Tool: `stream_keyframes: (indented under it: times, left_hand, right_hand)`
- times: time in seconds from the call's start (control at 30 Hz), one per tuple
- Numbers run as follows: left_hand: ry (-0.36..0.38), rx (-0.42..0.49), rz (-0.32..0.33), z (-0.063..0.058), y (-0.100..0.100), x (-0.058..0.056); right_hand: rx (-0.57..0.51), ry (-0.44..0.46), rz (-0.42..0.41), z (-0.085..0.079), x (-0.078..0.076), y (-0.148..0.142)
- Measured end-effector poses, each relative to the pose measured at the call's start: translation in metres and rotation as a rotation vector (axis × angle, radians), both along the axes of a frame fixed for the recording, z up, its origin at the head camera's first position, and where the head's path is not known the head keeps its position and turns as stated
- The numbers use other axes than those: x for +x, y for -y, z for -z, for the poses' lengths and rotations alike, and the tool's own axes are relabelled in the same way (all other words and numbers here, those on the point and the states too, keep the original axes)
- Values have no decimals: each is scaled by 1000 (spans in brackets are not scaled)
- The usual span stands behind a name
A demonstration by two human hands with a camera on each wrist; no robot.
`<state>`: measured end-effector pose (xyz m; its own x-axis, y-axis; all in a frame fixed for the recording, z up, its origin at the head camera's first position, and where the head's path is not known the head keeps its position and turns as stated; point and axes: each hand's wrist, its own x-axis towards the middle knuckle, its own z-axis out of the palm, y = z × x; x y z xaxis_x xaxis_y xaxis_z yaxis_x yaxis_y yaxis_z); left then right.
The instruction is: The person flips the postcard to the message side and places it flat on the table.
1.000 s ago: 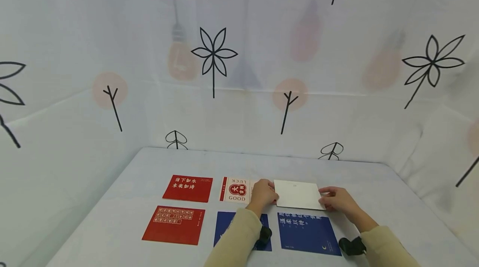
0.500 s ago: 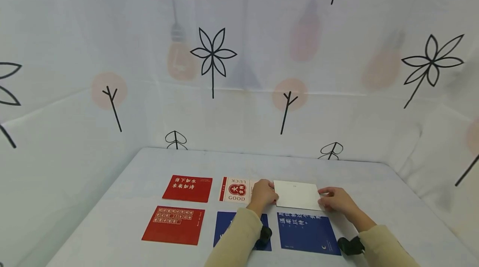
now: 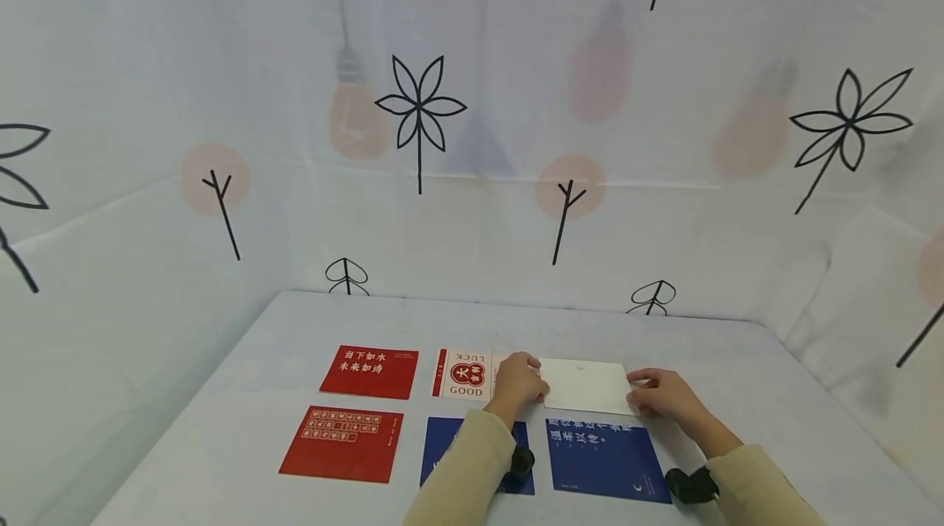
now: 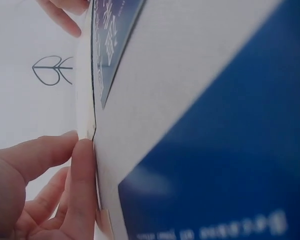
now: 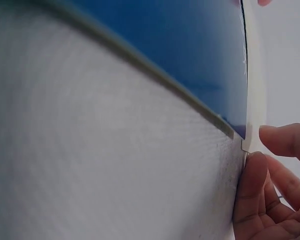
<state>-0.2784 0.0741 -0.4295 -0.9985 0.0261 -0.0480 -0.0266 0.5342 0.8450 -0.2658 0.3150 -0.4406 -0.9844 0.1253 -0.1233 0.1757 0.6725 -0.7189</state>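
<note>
A white card (image 3: 587, 387) with a tiny mark near its top edge lies level, close over the table, behind the right-hand blue card (image 3: 609, 459). My left hand (image 3: 519, 385) holds its left edge; in the left wrist view the thumb and a finger meet at the card's corner. At the right edge, my right hand (image 3: 666, 396) holds the other end, with fingertips right at the corner in the right wrist view. The left hand partly covers a cream card (image 3: 463, 374) reading GOOD LUCK. Another blue card (image 3: 440, 437) lies partly hidden under the left sleeve.
Two red cards lie at the left, one (image 3: 371, 371) behind the other (image 3: 342, 444), both with pale lettering. White cloth covers the table (image 3: 221, 460), and a patterned white curtain (image 3: 472, 223) hangs around its back and sides. Dark wrist cameras sit below both wrists.
The white card's near edge has settled slightly, and its dark edge line has thinned. Both hands stay almost still at its two ends; the other cards have not moved.
</note>
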Motion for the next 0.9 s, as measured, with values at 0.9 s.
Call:
stream_keyframes:
  times: [0.9]
  left_hand:
    - [11,111,99,-4,7,5]
  right_hand:
    - [-30,-6,-2,-10,10,2]
